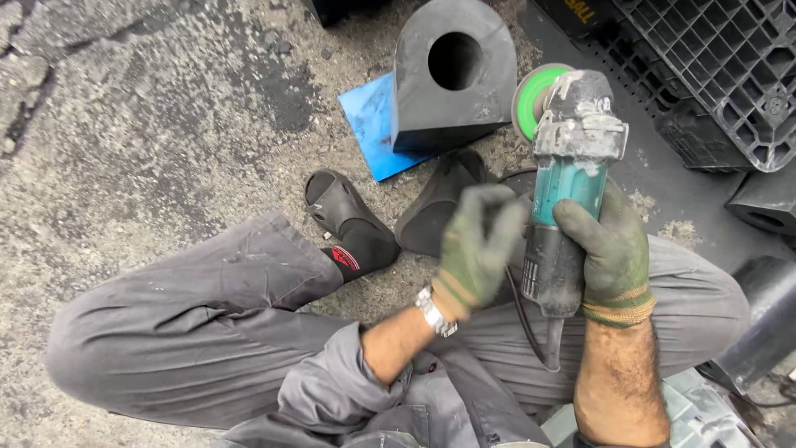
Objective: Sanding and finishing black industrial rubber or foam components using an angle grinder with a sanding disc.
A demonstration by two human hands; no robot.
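Teal, dust-caked angle grinder (pixel 568 191) with green disc, above the lap: right hand (pixel 613 257) fingers wrapped round its body; left hand (pixel 477 249) blurred, open beside it. Likely heavy, rigid; grip the barrel.

Single view only, head-mounted, looking steeply down over a seated body; nothing to compare for overlap. Close range: grey-trousered crossed legs (pixel 215 332) fill the lower half, from 7 to 5 o'clock. Green-gloved right hand (pixel 609 257) and green-gloved left hand (pixel 477 249) sit just right of centre, very near the lens, the left one blurred. Teal-bodied, dust-caked angle grinder (pixel 568 178) rises toward 1 o'clock. Facing forward-down onto rough grey concrete ground (pixel 149 124), filling 9 to 12 o'clock. Dark rubber block with round hole (pixel 452 79) near 12 o'clock. Black plastic lattice crate (pixel 721 66) cropped at 2 o'clock.
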